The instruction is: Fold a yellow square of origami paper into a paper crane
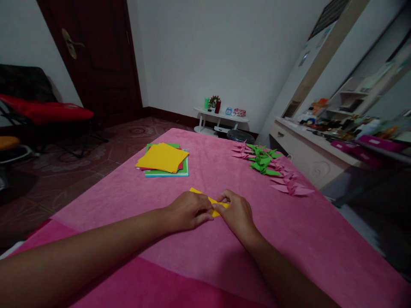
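A folded piece of yellow origami paper (221, 206) lies on the pink cloth between my hands, partly hidden by my fingers. My left hand (189, 209) rests over its left part, fingers bent and pressed down on it. With thumb and fingers, my right hand (237, 209) pinches the paper's right end. Beyond my left hand sits a stack of coloured paper squares (162, 157), yellow on top, with green, red and blue edges showing below. To the far right are several folded paper cranes, green ones (262, 164) and pink ones (291, 186).
The pink cloth (205, 252) covers the whole table. Past its far edge stands a small white shelf (221, 114) with ornaments. A cluttered dresser (308, 149) runs along the right, and a red folding chair (48, 112) stands at left near a dark door (96, 55).
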